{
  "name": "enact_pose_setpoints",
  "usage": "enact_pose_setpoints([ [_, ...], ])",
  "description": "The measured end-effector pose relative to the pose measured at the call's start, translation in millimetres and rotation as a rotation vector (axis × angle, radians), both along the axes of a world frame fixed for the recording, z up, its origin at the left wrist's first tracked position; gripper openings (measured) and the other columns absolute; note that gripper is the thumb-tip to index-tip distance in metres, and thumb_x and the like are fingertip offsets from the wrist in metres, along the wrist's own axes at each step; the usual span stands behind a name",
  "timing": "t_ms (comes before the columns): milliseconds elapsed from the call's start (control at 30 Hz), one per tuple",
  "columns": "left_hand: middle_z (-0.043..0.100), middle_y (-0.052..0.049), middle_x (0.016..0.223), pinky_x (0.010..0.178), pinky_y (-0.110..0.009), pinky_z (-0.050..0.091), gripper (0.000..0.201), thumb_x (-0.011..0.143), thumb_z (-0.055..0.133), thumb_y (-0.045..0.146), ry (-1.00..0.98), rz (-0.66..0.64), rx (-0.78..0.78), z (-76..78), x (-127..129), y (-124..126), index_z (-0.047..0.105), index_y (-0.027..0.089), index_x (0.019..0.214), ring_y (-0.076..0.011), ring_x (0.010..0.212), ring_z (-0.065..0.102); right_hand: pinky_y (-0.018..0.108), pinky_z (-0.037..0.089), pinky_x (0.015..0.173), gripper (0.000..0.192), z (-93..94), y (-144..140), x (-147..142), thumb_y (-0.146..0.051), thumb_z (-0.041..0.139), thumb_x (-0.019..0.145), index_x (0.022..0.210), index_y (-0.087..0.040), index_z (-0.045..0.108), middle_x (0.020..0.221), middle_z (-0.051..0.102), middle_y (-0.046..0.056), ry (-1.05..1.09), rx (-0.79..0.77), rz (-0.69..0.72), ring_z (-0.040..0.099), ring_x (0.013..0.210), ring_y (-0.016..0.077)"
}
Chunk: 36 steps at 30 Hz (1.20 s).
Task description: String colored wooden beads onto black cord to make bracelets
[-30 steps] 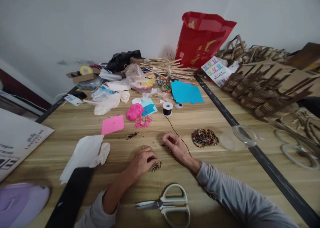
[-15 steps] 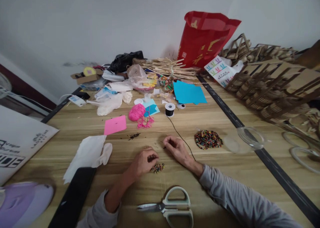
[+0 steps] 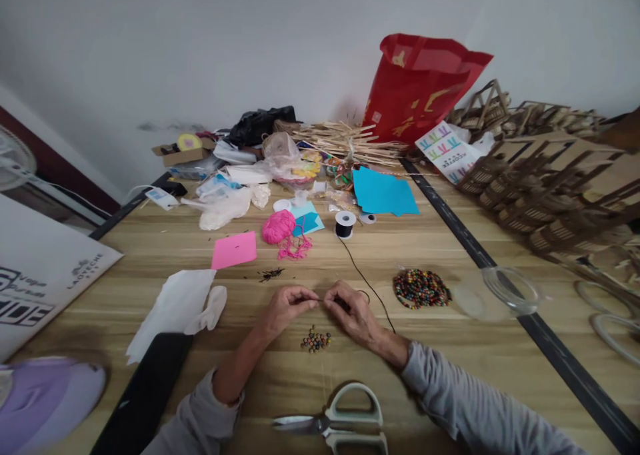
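Observation:
My left hand [image 3: 285,306] and my right hand [image 3: 351,310] meet fingertip to fingertip over the wooden table [image 3: 450,348]. Between them they pinch a thin black cord [image 3: 367,283] that runs back to a black spool [image 3: 344,224]. Whether a bead is pinched in the left fingers is too small to tell. A small cluster of coloured beads [image 3: 315,340] lies just below my hands. A larger pile of beads [image 3: 421,288] sits to the right.
Scissors [image 3: 340,423] lie at the near edge. Pink yarn [image 3: 279,227], pink paper [image 3: 234,250], white tissue [image 3: 175,305] and a black flat object [image 3: 145,395] are on the left. A clear lid [image 3: 510,287], blue paper [image 3: 383,193], red bag [image 3: 423,85] and wooden frames [image 3: 545,175] stand right and behind.
My left hand has lifted off the small bead cluster and moved up to meet my right hand on the cord. The view has shifted slightly.

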<state>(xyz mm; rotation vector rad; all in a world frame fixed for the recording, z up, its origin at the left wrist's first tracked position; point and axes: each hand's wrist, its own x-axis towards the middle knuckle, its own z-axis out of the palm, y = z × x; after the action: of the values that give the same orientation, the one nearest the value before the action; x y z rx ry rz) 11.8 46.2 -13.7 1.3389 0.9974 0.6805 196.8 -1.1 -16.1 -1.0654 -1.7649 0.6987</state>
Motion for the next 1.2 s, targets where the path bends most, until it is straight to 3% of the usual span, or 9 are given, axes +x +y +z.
enact_pose_setpoints([
  [500, 0.071, -0.004, 0.075, 0.068, -0.025, 0.047, 0.018, 0.067, 0.073, 0.026, 0.023, -0.099, 0.028, -3.7, -6.2, 0.6, 0.070, 0.012, 0.078, -0.0151, 0.071, 0.062, 0.026, 0.041, 0.062, 0.016, -4.0, -2.9, -0.2, -0.022, 0.046, 0.095, 0.082, -0.018, 0.054, 0.074, 0.056, 0.004, -0.097, 0.095, 0.049, 0.051, 0.069, 0.0155],
  [1200, 0.069, -0.003, 0.070, 0.064, -0.024, 0.044, 0.017, 0.063, 0.074, 0.025, -0.028, -0.064, 0.030, -2.7, -4.4, -3.4, 0.068, 0.012, 0.072, -0.0135, 0.067, 0.059, 0.026, 0.041, 0.063, 0.014, -1.4, -5.6, -1.9, -0.021, 0.048, 0.093, 0.081, -0.018, 0.055, 0.074, 0.057, 0.004, -0.148, 0.075, 0.070, 0.052, 0.069, 0.0152],
])
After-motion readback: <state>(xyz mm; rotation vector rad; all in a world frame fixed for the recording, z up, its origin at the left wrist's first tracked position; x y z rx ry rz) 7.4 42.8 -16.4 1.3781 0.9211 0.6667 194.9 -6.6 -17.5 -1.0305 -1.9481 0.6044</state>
